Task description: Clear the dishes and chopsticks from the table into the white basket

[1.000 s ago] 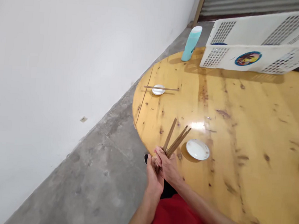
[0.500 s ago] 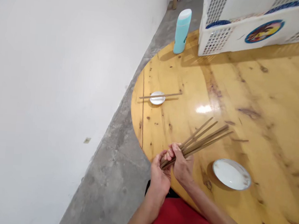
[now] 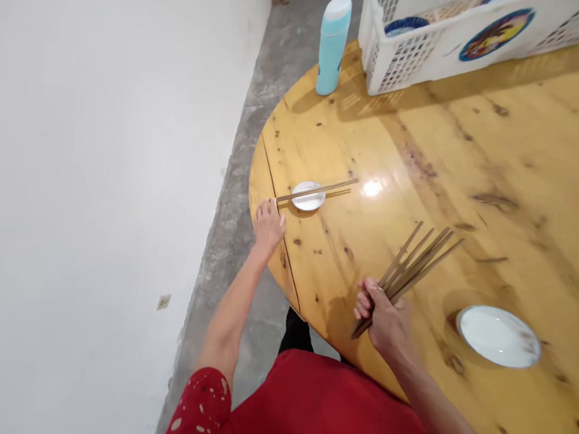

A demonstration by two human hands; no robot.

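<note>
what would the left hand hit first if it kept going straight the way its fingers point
Probably the pair of chopsticks lying across the small white dish, just beyond the left hand on the table. Depth is hard to judge.

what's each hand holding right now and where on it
The right hand grips a bundle of chopsticks near its lower end. The left hand holds nothing; it rests at the table edge.

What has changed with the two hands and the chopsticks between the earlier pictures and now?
The left hand let go of the bundle of chopsticks and moved out to the table edge, near the small dish with a pair of chopsticks across it. The right hand alone holds the bundle now. The white plate, bottle and basket stayed in place.
</note>
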